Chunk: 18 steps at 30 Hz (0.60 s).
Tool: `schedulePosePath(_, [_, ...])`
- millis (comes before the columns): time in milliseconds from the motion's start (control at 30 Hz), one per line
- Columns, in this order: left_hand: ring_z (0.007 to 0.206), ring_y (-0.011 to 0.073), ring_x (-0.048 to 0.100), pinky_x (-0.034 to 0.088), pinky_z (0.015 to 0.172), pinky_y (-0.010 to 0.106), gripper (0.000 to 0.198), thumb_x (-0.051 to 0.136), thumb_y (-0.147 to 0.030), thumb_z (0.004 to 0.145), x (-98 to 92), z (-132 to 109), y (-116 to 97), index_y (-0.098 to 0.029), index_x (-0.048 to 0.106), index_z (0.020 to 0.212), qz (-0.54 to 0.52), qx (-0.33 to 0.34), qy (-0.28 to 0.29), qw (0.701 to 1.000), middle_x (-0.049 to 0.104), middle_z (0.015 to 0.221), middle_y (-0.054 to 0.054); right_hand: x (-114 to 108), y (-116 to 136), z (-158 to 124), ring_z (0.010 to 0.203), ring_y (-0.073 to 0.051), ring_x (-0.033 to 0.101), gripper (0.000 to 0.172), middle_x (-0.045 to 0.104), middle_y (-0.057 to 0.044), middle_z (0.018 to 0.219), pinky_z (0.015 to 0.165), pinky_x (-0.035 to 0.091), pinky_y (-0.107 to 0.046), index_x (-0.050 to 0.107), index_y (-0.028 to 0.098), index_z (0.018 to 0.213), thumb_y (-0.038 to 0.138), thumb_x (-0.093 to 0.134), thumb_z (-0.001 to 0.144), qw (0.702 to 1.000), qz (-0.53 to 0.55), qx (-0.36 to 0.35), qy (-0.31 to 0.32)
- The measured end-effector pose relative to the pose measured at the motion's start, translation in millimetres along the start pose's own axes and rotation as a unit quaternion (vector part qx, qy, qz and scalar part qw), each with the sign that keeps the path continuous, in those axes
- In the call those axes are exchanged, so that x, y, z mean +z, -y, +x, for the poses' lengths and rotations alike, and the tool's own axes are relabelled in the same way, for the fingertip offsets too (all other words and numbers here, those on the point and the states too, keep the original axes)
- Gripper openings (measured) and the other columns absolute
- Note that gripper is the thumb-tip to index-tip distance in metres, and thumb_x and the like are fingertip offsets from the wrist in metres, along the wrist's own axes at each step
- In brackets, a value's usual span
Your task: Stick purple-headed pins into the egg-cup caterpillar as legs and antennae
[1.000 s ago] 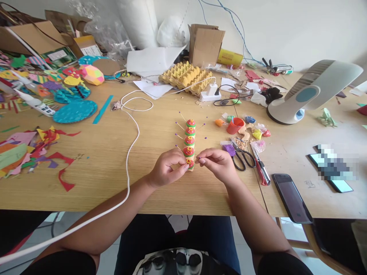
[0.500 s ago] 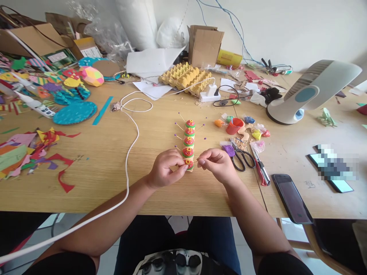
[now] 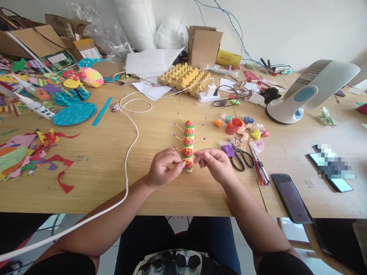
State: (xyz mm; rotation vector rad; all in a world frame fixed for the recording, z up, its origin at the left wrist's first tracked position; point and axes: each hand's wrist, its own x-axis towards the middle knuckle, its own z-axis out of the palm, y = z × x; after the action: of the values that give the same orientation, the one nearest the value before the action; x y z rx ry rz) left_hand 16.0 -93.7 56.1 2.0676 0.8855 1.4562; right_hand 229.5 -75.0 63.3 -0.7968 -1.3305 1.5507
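A craft caterpillar (image 3: pixel 188 142) made of several red, green and yellow round segments lies in a row on the wooden table (image 3: pixel 160 191), with thin purple-tipped sticks poking out of its sides. My left hand (image 3: pixel 163 168) pinches the nearest segment from the left. From the right, my right hand (image 3: pixel 215 163) presses closed fingers against the same segment, pinching something too small to make out.
Scissors (image 3: pixel 243 156), a red utility knife (image 3: pixel 261 171), clay lumps and an orange cup (image 3: pixel 234 126) lie right of the hands. A black phone (image 3: pixel 290 198) and a white fan (image 3: pixel 312 89) sit further right. A white cable (image 3: pixel 129 145) runs left; paper scraps (image 3: pixel 34 152) cover the far left.
My right hand has moved left, closing the gap until its fingers touch the nearest segment. My left hand has stayed on that segment.
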Motion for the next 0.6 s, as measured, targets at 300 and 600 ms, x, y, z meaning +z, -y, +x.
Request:
schedulePosePath(300, [0.061, 0.013, 0.055, 0.048, 0.064, 0.03, 0.019, 0.064, -0.018, 0.087, 0.5, 2, 0, -0.019, 0.059, 0.068, -0.026, -0.013, 0.007, 1.0, 0.061, 0.065, 0.0, 3, 1, -1, 0.061, -0.011, 0.057, 0.028, 0.073, -0.003, 0.075, 0.058, 0.048, -0.026, 0.077, 0.02, 0.085, 0.046, 0.081, 0.078, 0.999, -0.021, 0.015, -0.024])
schedulePosePath(600, [0.064, 0.0125, 0.056, 0.047, 0.065, 0.029, 0.015, 0.064, -0.015, 0.087, 3.1, 4, -1, -0.019, 0.062, 0.073, -0.011, 0.002, 0.007, 1.0, 0.063, 0.067, 0.001, 11, 6, -2, 0.067, -0.012, 0.062, 0.027, 0.071, -0.002, 0.078, 0.064, 0.054, -0.027, 0.071, 0.02, 0.083, 0.042, 0.085, 0.074, 1.0, -0.009, -0.012, -0.02])
